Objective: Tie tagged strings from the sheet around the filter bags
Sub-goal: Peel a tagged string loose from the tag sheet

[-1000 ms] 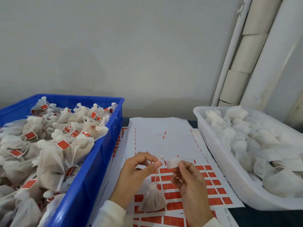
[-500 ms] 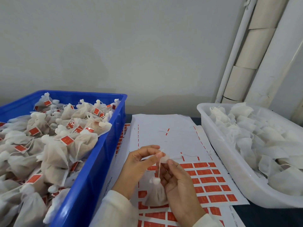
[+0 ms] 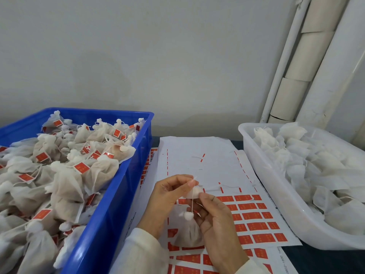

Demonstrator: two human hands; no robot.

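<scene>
From the head camera, the filter bag (image 3: 187,233) hangs upright between the two hands above the near half of the sheet (image 3: 213,165), its long axis vertical, the gathered neck knob (image 3: 188,215) pointing up and the full belly down. A thin string (image 3: 192,202) runs straight up from the neck to a small pale tag (image 3: 195,191), which faces the camera with its blank side.

The left hand (image 3: 169,196) pinches the upper end of the string between thumb and forefinger. The right hand (image 3: 215,220) curls its fingers (image 3: 205,196) round the bag's neck; its forefinger tip touches the tag.

The bag's lower right side is hidden behind the right hand, and any knot at the neck is too small to make out.

A blue crate (image 3: 118,194) of tied bags stands at the tabletop's left edge, cut off by the frame. A white tub (image 3: 276,194) of untied bags stands at the right edge, likewise cut off.
</scene>
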